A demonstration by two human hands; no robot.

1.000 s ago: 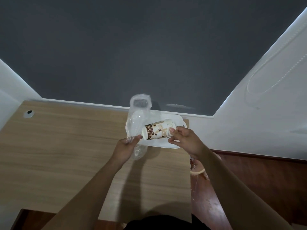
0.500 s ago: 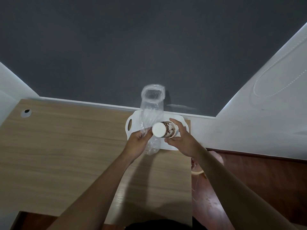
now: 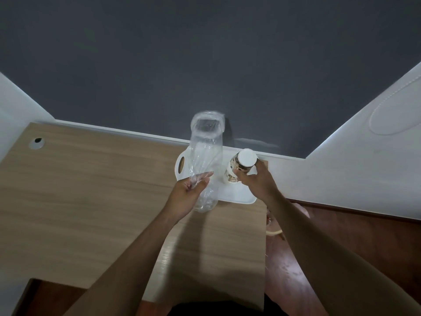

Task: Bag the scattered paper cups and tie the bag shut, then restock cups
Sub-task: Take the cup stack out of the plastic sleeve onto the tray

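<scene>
Clear plastic is pinched low on its side between the thumb and fingers of your left hand (image 3: 185, 197), so the long thin bag (image 3: 206, 160) rises away from you with its round mouth open at the far end. Your right hand (image 3: 257, 182) curls round a brown-patterned paper cup (image 3: 239, 167), white base toward you and rim down over the white tray (image 3: 237, 197) at the far right of the wooden desk (image 3: 91, 190); whether the rim touches the tray I cannot tell. The cup sits just right of the bag, not in it. By my reading you are at the bagging step. Next, the cup must reach that far mouth, or the mouth must tip toward it, and the limp film will need holding open.
</scene>
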